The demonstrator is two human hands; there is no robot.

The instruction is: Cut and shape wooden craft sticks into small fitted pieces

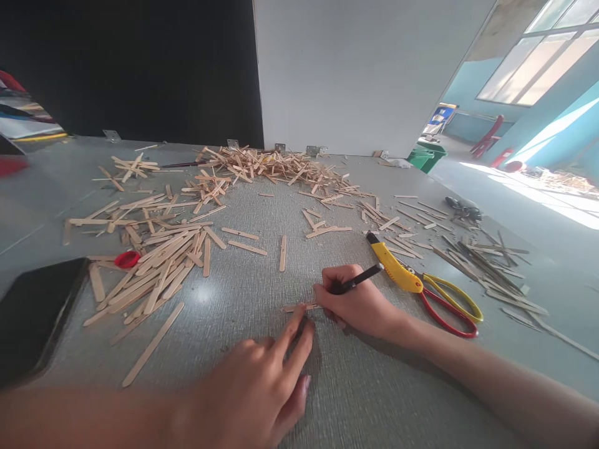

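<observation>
Black pen [358, 278] in its grip, my right hand [360, 305] rests on the grey textured table, closed around the barrel. Under it lies a short wooden craft stick [294, 308], its right end partly hidden by that hand. Two outstretched fingertips of my left hand [266, 380] press on the stick from the near side; the fingers are apart. A single craft stick [283, 253] lies lengthwise just beyond, and two more sticks [247, 247] lie to its left. Right of my right hand are a yellow utility knife [397, 267] and scissors with red and yellow handles [452, 305].
Heaps of craft sticks [163, 268] cover the left side, with a larger pile [271, 163] by the upright board [365, 75]. A red cap [126, 259] sits among them, near a dark phone-like slab [42, 318]. Thin wood strips [496, 274] and a black object [463, 209] lie right.
</observation>
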